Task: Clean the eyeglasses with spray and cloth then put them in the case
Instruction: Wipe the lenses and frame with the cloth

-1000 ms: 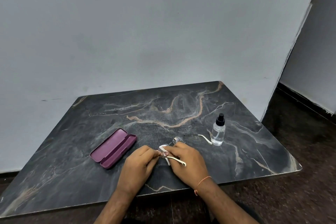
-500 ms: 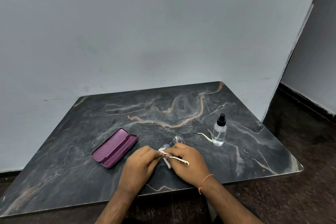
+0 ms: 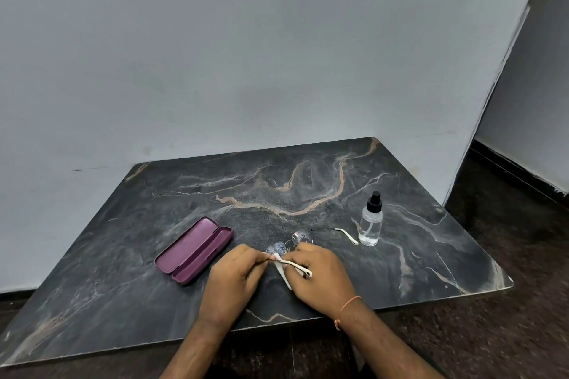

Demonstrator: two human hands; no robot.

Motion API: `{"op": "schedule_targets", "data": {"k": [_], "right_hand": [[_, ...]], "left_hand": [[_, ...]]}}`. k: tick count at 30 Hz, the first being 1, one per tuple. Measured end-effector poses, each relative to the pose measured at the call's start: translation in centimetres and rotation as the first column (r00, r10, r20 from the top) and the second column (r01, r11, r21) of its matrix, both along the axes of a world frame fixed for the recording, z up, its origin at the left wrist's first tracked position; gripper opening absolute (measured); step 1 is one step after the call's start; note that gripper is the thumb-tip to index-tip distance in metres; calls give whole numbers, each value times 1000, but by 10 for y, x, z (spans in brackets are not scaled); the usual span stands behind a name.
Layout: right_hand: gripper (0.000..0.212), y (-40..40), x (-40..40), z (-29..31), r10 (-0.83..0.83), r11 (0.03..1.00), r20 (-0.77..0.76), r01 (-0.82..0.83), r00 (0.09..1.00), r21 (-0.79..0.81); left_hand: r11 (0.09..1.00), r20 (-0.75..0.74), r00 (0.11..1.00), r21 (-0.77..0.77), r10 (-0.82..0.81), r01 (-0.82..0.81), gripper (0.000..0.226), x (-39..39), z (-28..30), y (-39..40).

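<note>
Pinching a small white cloth [image 3: 281, 268] between the fingers [image 3: 261, 258] of my left hand [image 3: 234, 280], I press it against one lens of the eyeglasses [image 3: 300, 240] near the middle of the desk's front edge. My right hand [image 3: 323, 280] curls round the frame from the other side, its fingers closed on it; the cream temple tip crosses over my knuckles. My hands cover most of the cloth, so only a thin folded strip shows, and I cannot tell how much of the near lens it covers. The lenses are round, clear and hard to make out against the dark stone; the nearer one looks speckled. The other temple, a thin dark wire ending in a curved cream tip, reaches out toward the right and stops just beside the spray bottle [image 3: 371, 221].

That bottle stands upright toward the desk's right edge, clear plastic with a black nozzle cap and clear liquid inside. To the left of my hands the case [image 3: 194, 249] lies open, a long rounded purple shell with a smooth matte lining, its two halves flat on the desk [image 3: 123, 271]. The desk is dark polished marble with tan and white veins, its far edge against a plain pale wall [image 3: 246, 55]. An orange thread [image 3: 348, 308] circles my right wrist. Dark floor [image 3: 508, 255] shows at right.
</note>
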State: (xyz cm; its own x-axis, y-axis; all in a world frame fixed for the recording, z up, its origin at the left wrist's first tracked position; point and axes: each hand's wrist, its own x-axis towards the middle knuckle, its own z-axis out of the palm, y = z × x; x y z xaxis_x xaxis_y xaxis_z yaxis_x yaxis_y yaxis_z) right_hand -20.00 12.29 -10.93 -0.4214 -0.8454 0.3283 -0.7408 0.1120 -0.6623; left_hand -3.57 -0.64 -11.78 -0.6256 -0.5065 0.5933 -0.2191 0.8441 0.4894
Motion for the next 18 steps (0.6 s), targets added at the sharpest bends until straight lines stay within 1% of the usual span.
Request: {"op": "schedule_targets", "data": {"k": [4, 9, 14, 18], "right_hand": [[29, 2, 3, 3, -23, 1000, -55, 23, 998, 10], [20, 2, 3, 4, -31, 999, -117, 36, 993, 39], [24, 2, 3, 6, -51, 999, -99, 53, 994, 13], [25, 1, 3, 6, -64, 998, -85, 64, 994, -4]], "left_hand": [[1000, -33, 999, -2, 26, -26, 18, 1, 0, -1], [1000, -54, 998, 10, -13, 14, 16, 1, 1, -1], [999, -18, 999, -15, -50, 50, 6, 1, -1, -2], [997, -5, 998, -36, -62, 62, 14, 1, 1, 0]]}}
